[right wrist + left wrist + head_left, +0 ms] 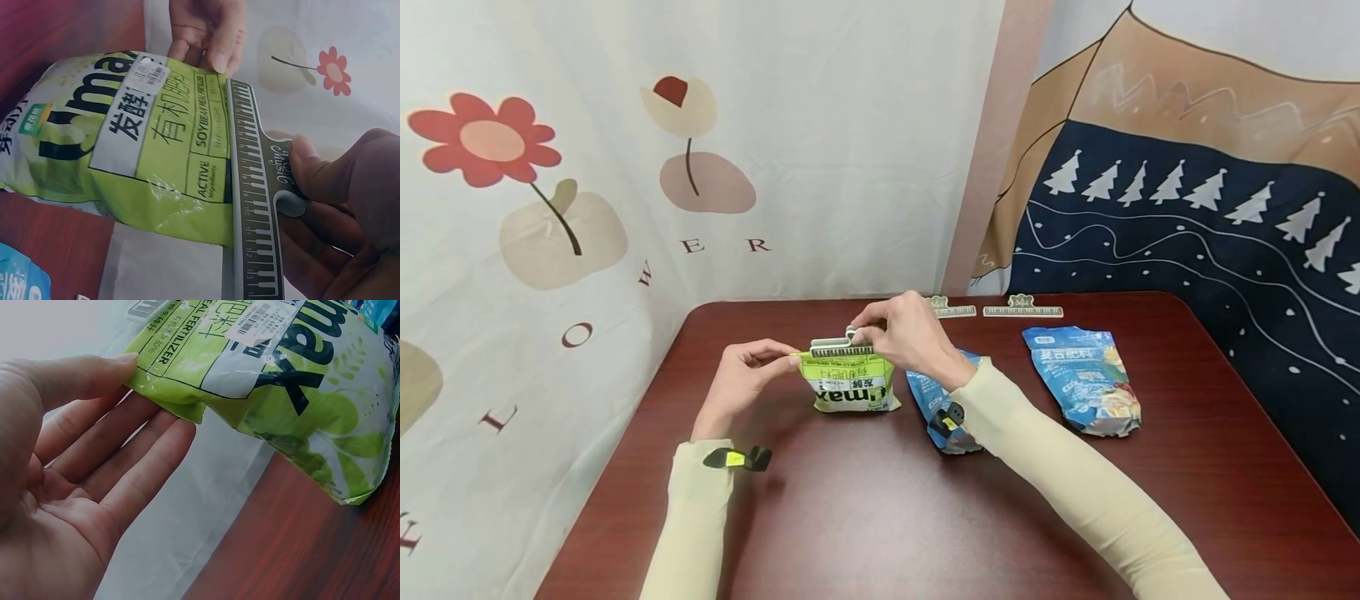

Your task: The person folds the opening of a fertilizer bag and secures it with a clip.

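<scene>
A green and white fertilizer bag (853,387) stands on the table, its printing upside down from the head view. My left hand (739,382) pinches the bag's folded top corner between thumb and fingers; in the left wrist view that corner shows at the thumb tip. Along the bag's top edge lies a long sealing clip (253,187) with a piano-key print and the word "Music". My right hand (913,333) pinches the clip's handle, thumb on the near face. Whether the clip's jaws press fully on the bag cannot be told.
Partly behind my right wrist lies a blue bag (934,400). Another blue bag (1086,379) lies farther right. Two more piano-print clips, one part-hidden (957,311) and one in full view (1022,308), lie at the table's back edge. Printed curtains (850,167) hang behind the table (865,517).
</scene>
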The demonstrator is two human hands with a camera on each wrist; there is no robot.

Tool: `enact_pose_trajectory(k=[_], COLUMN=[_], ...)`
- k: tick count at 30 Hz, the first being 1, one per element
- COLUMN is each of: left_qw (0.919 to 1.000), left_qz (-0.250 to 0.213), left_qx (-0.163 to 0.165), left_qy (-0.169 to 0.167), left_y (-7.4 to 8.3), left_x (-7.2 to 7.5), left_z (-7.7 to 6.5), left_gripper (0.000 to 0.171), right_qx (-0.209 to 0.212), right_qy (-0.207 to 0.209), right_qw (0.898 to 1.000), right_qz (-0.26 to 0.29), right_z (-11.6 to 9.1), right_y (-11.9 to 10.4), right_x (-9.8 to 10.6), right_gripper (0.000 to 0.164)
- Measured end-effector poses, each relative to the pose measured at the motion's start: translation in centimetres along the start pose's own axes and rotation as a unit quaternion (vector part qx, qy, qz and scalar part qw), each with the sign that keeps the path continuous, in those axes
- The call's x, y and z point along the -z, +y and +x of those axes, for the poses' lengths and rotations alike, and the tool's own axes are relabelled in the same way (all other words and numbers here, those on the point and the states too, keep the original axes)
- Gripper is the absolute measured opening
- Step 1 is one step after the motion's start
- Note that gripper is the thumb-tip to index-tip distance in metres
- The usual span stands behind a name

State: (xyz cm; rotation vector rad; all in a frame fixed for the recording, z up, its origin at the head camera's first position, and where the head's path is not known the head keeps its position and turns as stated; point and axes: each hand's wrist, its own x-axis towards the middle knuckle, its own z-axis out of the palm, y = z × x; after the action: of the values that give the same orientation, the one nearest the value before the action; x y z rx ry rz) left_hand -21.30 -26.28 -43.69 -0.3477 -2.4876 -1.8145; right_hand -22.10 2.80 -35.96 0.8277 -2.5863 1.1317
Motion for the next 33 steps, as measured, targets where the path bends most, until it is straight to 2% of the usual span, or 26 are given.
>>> enact_pose_trajectory(k=[5,10,17,24,33], left_qw=[1.0000,1.0000,0.9999,0.9999,0.9988], left_qz=[0.002,-0.003,-0.004,-0.002,-0.035], left_qx=[0.002,0.004,-0.004,-0.005,0.015], left_qy=[0.005,0.008,-0.008,-0.016,-0.031], left_y=[0.0,0.1,0.0,0.0,0.1], left_x=[0.1,0.2,0.5,0.7,0.9], left_z=[0.0,0.0,0.0,0.0,-0.1], left_gripper=[0.026,0.026,0.026,0.024,0.023], right_qx=[0.037,0.057,0.057,0.053,0.074], right_qy=[0.021,0.034,0.025,0.022,0.034], right_qw=[0.999,0.997,0.998,0.998,0.996], right_qz=[-0.024,-0.035,-0.015,-0.022,-0.035], right_z=[-0.2,-0.3,-0.5,-0.5,-0.4], right_y=[0.2,0.4,0.0,-0.3,-0.6], right_x=[-0.6,-1.2,-1.9,-2.5,-3.3], right_gripper=[0.004,0.006,0.006,0.007,0.008])
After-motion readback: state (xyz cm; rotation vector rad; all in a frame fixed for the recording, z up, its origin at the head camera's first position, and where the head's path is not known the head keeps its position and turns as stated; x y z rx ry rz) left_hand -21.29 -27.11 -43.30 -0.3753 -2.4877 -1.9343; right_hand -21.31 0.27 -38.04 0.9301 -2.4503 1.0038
